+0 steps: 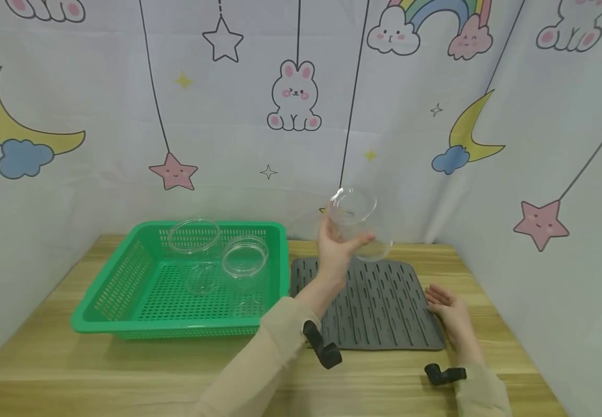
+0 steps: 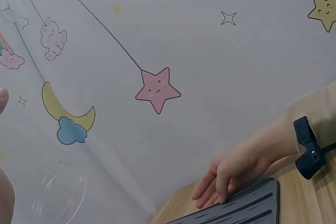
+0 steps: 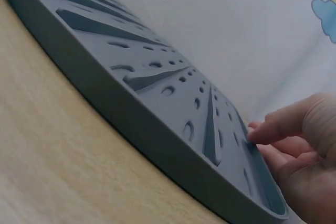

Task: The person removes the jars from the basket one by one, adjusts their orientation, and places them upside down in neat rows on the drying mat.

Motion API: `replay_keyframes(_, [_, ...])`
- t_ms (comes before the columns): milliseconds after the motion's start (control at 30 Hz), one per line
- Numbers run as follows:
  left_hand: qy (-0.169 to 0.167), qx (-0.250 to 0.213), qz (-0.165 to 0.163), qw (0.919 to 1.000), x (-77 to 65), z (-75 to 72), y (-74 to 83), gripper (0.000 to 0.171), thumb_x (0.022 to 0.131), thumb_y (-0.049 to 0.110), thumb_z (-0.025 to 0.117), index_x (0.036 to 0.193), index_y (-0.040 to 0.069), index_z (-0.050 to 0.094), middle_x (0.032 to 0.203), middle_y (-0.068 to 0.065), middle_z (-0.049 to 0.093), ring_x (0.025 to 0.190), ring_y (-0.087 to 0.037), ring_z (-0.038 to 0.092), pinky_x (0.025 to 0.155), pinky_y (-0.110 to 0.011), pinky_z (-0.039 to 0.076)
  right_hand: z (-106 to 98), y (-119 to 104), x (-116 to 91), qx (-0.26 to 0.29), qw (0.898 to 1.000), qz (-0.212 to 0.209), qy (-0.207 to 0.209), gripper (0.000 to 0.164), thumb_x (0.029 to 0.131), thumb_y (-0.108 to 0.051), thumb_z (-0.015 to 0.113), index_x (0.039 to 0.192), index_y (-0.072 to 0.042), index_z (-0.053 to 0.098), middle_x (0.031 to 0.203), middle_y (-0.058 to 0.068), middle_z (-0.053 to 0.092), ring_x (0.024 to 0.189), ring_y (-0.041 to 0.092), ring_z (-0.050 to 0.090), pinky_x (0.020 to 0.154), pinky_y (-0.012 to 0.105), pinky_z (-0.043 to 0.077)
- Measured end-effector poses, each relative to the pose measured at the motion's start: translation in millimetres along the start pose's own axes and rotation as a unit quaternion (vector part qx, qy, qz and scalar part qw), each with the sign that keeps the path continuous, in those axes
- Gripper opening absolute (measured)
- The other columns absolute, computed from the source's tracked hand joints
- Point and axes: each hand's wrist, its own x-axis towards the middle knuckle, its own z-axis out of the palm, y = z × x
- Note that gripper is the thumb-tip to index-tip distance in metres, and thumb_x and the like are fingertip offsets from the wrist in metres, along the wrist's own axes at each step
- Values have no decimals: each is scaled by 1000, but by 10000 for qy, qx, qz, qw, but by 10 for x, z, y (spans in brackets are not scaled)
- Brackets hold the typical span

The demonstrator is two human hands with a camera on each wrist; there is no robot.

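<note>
My left hand (image 1: 336,252) holds a clear cup (image 1: 376,250) tilted above the grey drying mat (image 1: 379,301), thumb on one side and fingers on the other. In the left wrist view, the round edge of the cup (image 2: 60,195) shows at the lower left, beside parts of the fingers. At the mat's right edge my right hand (image 1: 452,315) rests with relaxed fingers. The right wrist view shows its fingertips (image 3: 257,135) right at the raised rim of the mat (image 3: 173,82).
Left of the mat stands a green plastic basket (image 1: 84,317) with more clear cups (image 1: 245,260) upright inside. All stand on a wooden table (image 1: 139,370). A white printed curtain (image 1: 248,145) hangs close behind, and a side wall of it (image 1: 582,307) rises at the right.
</note>
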Motion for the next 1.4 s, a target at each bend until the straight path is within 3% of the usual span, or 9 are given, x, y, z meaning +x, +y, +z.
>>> replay_keyframes(167, [-176, 419, -196, 9988, 61, 115, -61, 100, 73, -5, 80, 153, 26, 30, 154, 3, 40, 142, -26, 37, 115, -43, 35, 0, 37, 9, 19, 10000, -79, 36, 60, 94, 11, 44, 150, 11, 22, 153, 33, 26, 95, -20, 50, 84, 4, 46])
replay_keyframes(300, [-236, 838, -410, 9954, 110, 207, -120, 101, 73, 1, 83, 154, 28, 28, 155, 5, 37, 144, -24, 33, 117, -48, 30, 3, 44, 19, 96, 9999, -120, 68, 60, 93, 13, 44, 149, 12, 23, 152, 34, 26, 95, -20, 51, 85, 5, 46])
replay_keyframes(533, [-341, 1168, -698, 9901, 148, 331, -342, 100, 70, -1, 84, 151, 27, 35, 148, 4, 46, 139, -24, 39, 117, -55, 24, 12, 42, 24, 197, 9997, -113, 89, 60, 92, 14, 42, 149, 13, 23, 152, 34, 25, 96, -20, 51, 86, 4, 45])
replay_keyframes(767, [-387, 1435, -1003, 9838, 106, 303, -644, 98, 70, -2, 83, 152, 22, 35, 151, -1, 43, 140, -28, 37, 116, -53, 28, 29, 49, 23, 184, 9996, 38, 218, 58, 93, 13, 43, 149, 12, 25, 152, 32, 27, 95, -19, 52, 87, 6, 47])
replay_keyframes(933, [-425, 1552, -1183, 9798, 68, 262, -825, 96, 70, -2, 84, 150, 26, 38, 151, 2, 42, 142, -26, 35, 117, -54, 26, 37, 48, 23, 147, 9994, 41, 311, 58, 93, 13, 44, 148, 12, 27, 150, 29, 33, 95, -18, 53, 89, 9, 48])
replay_keyframes(1400, [-761, 2026, -1318, 9674, 21, 233, -1119, 99, 71, -1, 84, 152, 26, 34, 155, 0, 39, 144, -27, 32, 118, -54, 25, 23, 51, 12, 201, 9995, 68, 238, 57, 95, 11, 42, 149, 12, 25, 152, 32, 27, 95, -19, 52, 86, 5, 45])
